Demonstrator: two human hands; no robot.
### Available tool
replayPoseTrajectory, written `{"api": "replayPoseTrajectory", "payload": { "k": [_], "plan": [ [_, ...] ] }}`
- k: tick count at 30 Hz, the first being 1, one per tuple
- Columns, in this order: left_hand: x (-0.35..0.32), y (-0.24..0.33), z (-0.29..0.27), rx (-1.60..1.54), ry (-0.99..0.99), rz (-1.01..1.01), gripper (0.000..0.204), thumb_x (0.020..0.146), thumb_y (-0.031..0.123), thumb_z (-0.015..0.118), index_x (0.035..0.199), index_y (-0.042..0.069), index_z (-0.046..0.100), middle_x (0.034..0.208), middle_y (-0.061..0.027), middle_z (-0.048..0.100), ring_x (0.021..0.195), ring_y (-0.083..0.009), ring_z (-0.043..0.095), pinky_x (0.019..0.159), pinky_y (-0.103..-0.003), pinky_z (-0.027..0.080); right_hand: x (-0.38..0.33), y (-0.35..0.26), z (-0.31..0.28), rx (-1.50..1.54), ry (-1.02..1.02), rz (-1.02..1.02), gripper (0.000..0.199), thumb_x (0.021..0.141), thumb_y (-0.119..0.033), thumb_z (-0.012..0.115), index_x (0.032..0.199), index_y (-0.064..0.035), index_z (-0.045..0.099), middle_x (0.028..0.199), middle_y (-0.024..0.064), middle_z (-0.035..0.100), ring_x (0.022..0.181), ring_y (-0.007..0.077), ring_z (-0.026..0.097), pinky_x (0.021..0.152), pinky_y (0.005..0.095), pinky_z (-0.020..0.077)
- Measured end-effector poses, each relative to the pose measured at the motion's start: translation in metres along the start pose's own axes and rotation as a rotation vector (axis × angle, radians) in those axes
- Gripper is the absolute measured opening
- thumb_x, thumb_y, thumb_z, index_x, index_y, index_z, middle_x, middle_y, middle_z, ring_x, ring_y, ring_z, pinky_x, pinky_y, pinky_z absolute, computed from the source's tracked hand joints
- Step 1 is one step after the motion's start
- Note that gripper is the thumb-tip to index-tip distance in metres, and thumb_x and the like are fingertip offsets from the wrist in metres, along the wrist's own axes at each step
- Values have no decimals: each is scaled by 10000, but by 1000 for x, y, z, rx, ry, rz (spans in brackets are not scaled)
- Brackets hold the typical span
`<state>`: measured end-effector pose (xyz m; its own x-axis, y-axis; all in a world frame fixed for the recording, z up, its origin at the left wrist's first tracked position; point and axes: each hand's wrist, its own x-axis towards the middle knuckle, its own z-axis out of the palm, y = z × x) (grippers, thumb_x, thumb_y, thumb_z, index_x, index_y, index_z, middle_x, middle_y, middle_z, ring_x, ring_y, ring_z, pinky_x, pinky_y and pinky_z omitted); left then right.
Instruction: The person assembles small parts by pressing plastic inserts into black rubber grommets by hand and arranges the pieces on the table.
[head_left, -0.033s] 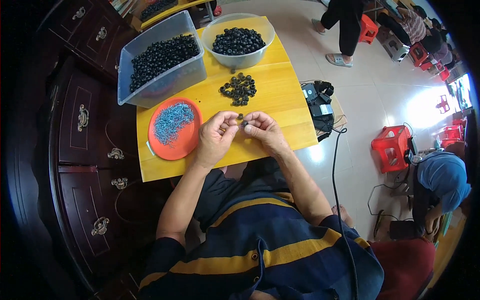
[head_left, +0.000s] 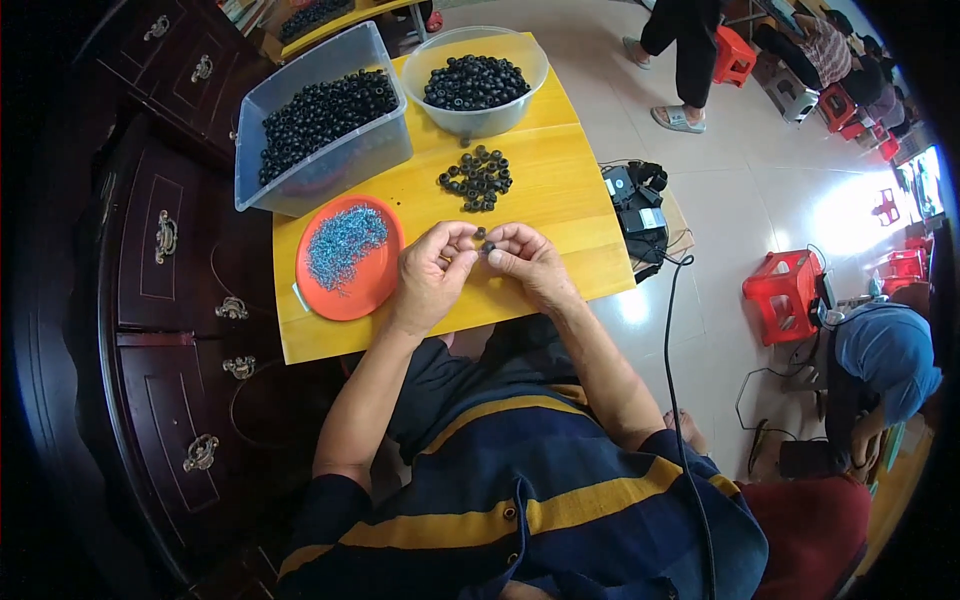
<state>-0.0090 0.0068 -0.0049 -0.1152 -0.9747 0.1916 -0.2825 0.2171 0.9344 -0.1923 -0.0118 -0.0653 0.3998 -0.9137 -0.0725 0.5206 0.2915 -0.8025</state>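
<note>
Over the near part of a yellow table (head_left: 555,190), my two hands meet at the fingertips. My right hand (head_left: 535,268) pinches a small black knob-like piece (head_left: 488,248) between thumb and fingers. My left hand (head_left: 432,275) is closed in a pinch beside it; whatever its fingertips hold is too small to make out. A second black piece (head_left: 480,233) shows just beyond, between the fingertips; whether it is held or lies on the table I cannot tell. Past my hands lies a loose group of black hollow pieces (head_left: 478,180). Left of them, an orange-red plate (head_left: 325,303) carries many tiny bluish metallic bits (head_left: 345,245).
A clear rectangular bin (head_left: 330,165) and a round clear bowl (head_left: 480,122), both full of black pieces, stand at the table's far side. Dark drawers (head_left: 165,225) border the left. A black cable (head_left: 672,330) hangs at the right, near a red stool (head_left: 780,300). Other people sit and stand beyond.
</note>
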Motion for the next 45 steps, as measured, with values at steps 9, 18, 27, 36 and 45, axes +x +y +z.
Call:
{"api": "replayPoseTrajectory", "payload": {
  "k": [9,18,27,36,45],
  "plan": [
    [4,1,3,48,-6,-3,310,870,-65,680,1165,20,637,936,1,645,795,-44,605,707,-199,516,3,2,-4,-6,-20,-10,244,926,-34,700,1151,-48,609,1017,0,651,924,106,647,829,249,522],
    [7,2,-1,51,-91,-31,293,866,-38,708,1147,22,648,909,15,647,799,-43,609,711,-200,515,3,5,-7,-26,-60,-35,225,912,-46,729,1118,-41,640,1009,0,667,928,93,644,824,246,528],
    [3,1,-11,-318,-409,-183,199,896,22,719,1077,53,642,801,73,552,700,3,513,646,-170,450,-11,-5,-10,17,-291,90,184,901,-72,738,1070,-41,675,969,32,705,867,108,664,818,257,546],
    [24,-26,-2,-392,-250,-216,245,953,70,645,1192,21,619,862,11,616,699,-49,566,649,-223,483,-8,-1,-13,313,-229,30,199,903,-130,750,1053,-74,631,944,42,687,889,140,650,845,273,517],
    [61,-60,8,578,80,72,270,818,114,750,1074,48,694,820,-113,654,724,-271,659,675,-382,534,-7,-2,-15,516,-173,48,236,900,-146,751,1082,-85,614,937,55,657,837,161,623,834,316,507]
  ]
}}
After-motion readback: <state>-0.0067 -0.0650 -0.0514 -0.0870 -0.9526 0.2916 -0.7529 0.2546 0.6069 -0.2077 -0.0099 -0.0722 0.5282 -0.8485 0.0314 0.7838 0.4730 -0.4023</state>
